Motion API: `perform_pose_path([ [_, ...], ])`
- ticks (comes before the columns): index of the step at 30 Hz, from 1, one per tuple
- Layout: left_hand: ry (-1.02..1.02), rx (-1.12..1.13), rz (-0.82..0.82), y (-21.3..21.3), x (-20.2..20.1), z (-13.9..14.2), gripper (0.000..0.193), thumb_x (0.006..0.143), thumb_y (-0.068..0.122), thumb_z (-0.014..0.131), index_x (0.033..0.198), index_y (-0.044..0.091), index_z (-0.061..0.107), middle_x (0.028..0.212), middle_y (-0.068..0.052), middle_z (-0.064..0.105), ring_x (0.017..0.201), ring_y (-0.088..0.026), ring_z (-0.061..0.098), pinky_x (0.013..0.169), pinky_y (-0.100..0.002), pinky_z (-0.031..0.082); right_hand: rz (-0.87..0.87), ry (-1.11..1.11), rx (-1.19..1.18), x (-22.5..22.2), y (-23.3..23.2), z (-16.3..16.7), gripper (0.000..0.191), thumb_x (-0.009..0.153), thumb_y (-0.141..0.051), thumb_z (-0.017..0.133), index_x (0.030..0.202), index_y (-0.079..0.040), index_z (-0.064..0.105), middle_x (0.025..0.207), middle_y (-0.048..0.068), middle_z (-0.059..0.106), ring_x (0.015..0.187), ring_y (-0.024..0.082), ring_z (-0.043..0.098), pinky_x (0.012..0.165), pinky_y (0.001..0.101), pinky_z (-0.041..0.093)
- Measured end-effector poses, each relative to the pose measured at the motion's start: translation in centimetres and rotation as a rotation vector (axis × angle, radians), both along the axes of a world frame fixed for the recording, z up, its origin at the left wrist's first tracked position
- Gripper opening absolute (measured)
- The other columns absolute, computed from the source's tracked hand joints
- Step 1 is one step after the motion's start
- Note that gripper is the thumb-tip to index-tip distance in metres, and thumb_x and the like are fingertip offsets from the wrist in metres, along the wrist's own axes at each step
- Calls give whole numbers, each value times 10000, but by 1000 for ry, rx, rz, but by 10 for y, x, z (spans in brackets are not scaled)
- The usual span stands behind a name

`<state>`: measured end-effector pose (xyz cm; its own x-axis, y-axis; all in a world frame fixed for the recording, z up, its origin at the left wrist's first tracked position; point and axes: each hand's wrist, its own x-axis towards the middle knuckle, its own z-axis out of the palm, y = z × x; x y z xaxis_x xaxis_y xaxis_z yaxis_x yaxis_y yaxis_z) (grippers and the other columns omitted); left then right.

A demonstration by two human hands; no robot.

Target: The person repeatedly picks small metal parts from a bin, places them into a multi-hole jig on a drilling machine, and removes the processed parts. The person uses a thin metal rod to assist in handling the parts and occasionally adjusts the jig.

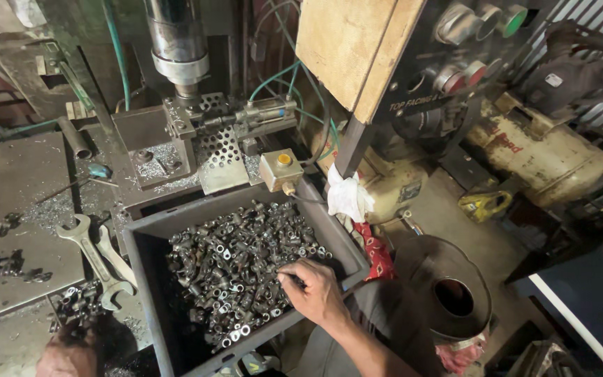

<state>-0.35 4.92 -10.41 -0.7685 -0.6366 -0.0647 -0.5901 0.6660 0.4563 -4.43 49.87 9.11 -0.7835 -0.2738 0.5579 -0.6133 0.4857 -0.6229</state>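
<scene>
A dark grey bin point(347, 244) holds a heap of small shiny metal fittings point(235, 265). My right hand point(315, 290) reaches into the bin from the lower right, and its fingertips pinch one of the fittings at the heap's right side. What looks like my left hand point(68, 357) shows only as a blurred patch at the bottom left edge, below a small pile of the same fittings point(78, 301) on the metal bench. Its fingers are hidden.
Two open-ended spanners point(95, 253) lie on the bench left of the bin. Behind the bin stands a machine spindle point(178, 49) over a perforated fixture point(214, 139), with a small box with a yellow button point(282, 167). A control panel point(469, 49) and a white rag point(348, 197) are to the right.
</scene>
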Motion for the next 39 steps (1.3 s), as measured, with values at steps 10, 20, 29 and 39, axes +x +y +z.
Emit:
perform_pose_path([
  [10,-50,18,30,9,-2,4,372,967,325,667,1301,178,736,980,-157,787,881,-318,769,805,-424,604,76,-171,-30,-3,4,-2,582,864,-258,815,1347,-30,584,1003,126,745,860,229,764,707,345,630],
  [20,-63,18,31,20,-1,24,334,955,261,675,1261,144,744,973,-159,791,827,-285,765,746,-398,601,97,-241,166,-7,9,1,418,904,-335,744,1222,-73,677,956,109,758,815,302,744,724,414,585],
  [29,-17,64,66,28,-16,48,302,945,204,682,1225,114,751,967,-160,795,779,-256,762,694,-374,598,98,-141,79,-9,17,-4,368,925,-314,733,1203,-78,685,1042,125,758,874,330,739,767,440,578],
  [39,448,416,50,130,-3,130,267,934,140,689,1185,80,759,961,-162,800,726,-224,758,635,-348,595,151,-168,55,-12,19,-1,379,934,-287,731,1242,-73,672,1111,139,757,916,327,746,793,422,594],
])
